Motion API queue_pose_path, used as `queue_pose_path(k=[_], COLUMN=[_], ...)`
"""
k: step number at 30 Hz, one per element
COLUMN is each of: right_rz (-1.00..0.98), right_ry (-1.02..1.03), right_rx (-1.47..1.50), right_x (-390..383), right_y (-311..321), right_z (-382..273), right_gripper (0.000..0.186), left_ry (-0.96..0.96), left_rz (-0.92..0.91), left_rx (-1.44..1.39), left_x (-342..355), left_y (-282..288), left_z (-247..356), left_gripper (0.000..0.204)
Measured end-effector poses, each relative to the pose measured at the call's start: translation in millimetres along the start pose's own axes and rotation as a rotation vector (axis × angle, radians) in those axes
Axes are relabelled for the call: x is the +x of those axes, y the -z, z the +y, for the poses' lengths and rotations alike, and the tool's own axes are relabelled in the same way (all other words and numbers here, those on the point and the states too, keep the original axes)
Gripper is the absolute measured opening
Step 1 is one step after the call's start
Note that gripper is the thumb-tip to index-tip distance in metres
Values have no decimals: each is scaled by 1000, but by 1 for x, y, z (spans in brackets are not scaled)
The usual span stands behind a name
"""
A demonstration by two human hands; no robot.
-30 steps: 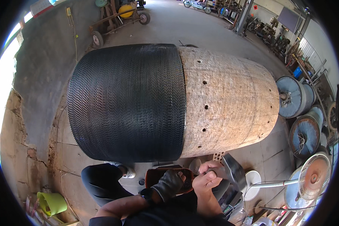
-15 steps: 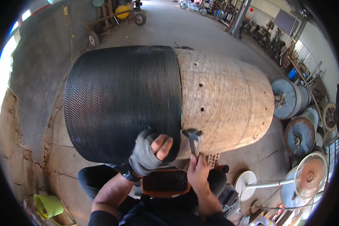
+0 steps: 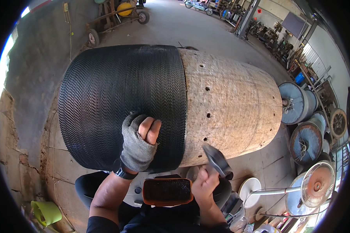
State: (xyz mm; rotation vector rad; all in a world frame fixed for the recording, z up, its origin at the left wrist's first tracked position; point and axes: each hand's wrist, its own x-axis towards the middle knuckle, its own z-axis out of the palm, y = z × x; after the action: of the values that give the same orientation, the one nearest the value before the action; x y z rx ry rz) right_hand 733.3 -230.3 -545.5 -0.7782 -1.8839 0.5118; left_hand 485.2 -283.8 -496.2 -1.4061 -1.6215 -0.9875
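Note:
A large wooden drum (image 3: 233, 101) lies across in front of me. Its left part wears a tight black ridged covering (image 3: 120, 85) with fine, tooth-like rows. On the lower part of that covering rests my left hand (image 3: 139, 141), in a grey glove with bare fingertips. Its fingers are curled in, and what they hold, if anything, is hidden. My bare right hand (image 3: 205, 184) grips a hammer (image 3: 217, 159), its head tilted and apart from the drum's lower edge. Several dark holes dot the bare wood.
Between my knees is an orange-rimmed box (image 3: 168, 203) with dark contents. At the right stand blue-grey spools (image 3: 305, 143), a fan (image 3: 318, 183) and a white disc (image 3: 251, 192). A yellow-green bucket (image 3: 46, 213) is at lower left; a wheeled cart (image 3: 116, 19) stands far left.
My left hand has shifted up and left on the black covering, away from its edge. The hammer has swung away from the wood, down and to the right.

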Motion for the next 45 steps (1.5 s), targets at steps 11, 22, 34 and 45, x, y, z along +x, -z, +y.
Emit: queue_pose_path(k=[11,22,34,45], right_rz=[-202,-80,-146,-146], right_ry=[-82,-128,-241,-59], right_rx=[-310,11,22,-36], right_x=[5,-10,-45,-29], right_y=[-7,27,32,26], right_z=[11,6,26,19], right_gripper=[21,21,21,22], left_ry=[16,5,29,179], left_rz=[23,-53,-137,-196], left_rx=[100,193,-247,-192], left_x=[0,16,-28,-18], left_y=[-11,-14,-19,-29], left_z=[0,7,97,113], left_gripper=[43,40,65,72])
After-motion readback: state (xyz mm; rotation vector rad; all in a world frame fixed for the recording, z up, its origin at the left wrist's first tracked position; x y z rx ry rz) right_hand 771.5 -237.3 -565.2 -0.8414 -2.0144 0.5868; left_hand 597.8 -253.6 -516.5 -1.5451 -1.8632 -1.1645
